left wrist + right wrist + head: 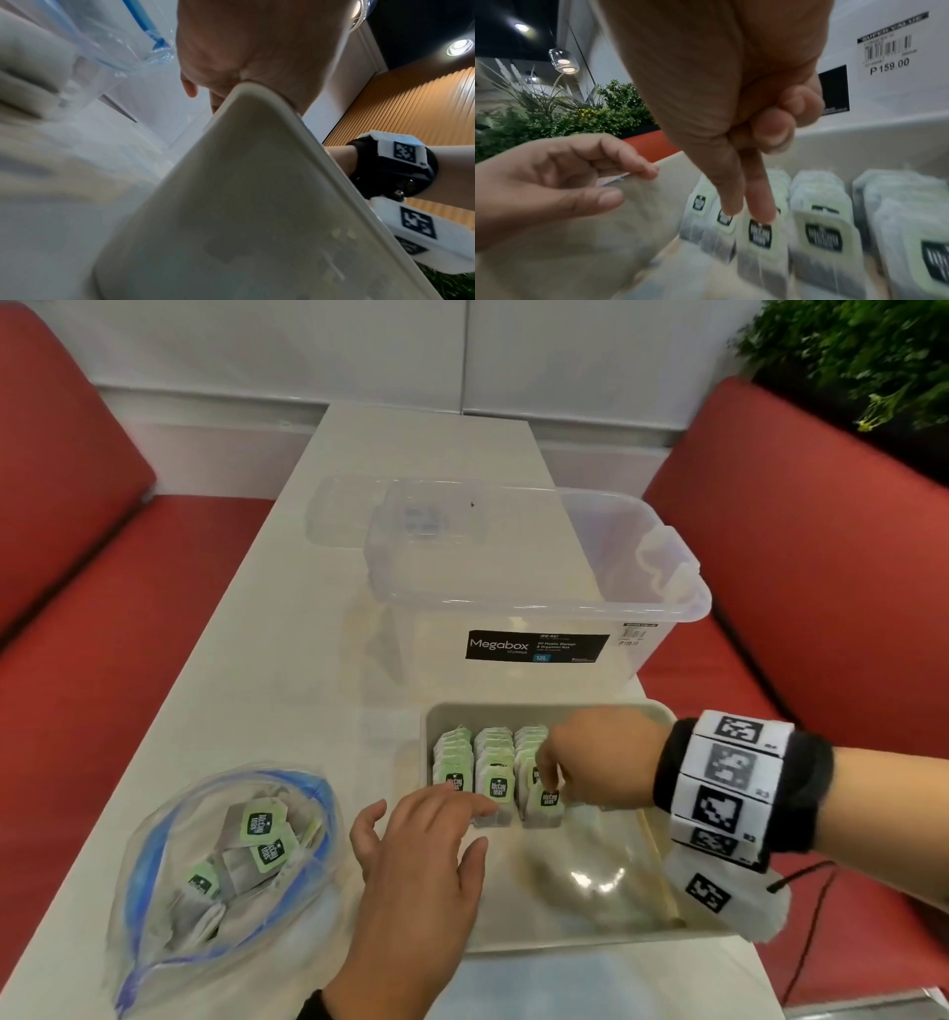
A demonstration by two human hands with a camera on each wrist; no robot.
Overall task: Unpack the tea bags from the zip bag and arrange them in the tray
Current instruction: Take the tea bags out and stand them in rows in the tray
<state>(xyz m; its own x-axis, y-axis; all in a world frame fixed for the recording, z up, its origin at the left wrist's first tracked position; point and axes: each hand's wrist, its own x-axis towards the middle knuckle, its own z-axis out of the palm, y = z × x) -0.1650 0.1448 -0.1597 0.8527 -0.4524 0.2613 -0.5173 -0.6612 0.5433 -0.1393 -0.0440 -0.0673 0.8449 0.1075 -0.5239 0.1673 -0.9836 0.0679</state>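
We judged the tea bags [495, 785] light, soft and easily crushed, best pinched by the green paper tag or the top edge. They stood in three rows at the far left of the tray [662, 934], with more loose in the open zip bag [169, 906] to its left. Our right hand [595, 762] touched two extended fingers [759, 201] to the front bags, the rest curled; our left hand [416, 870] lay spread at the tray's corner, holding nothing.

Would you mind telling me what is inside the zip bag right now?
The zip bag lies open with several loose green-labelled tea bags inside. Their exact number is unclear, since they overlap and the crinkled plastic hides the lower ones.
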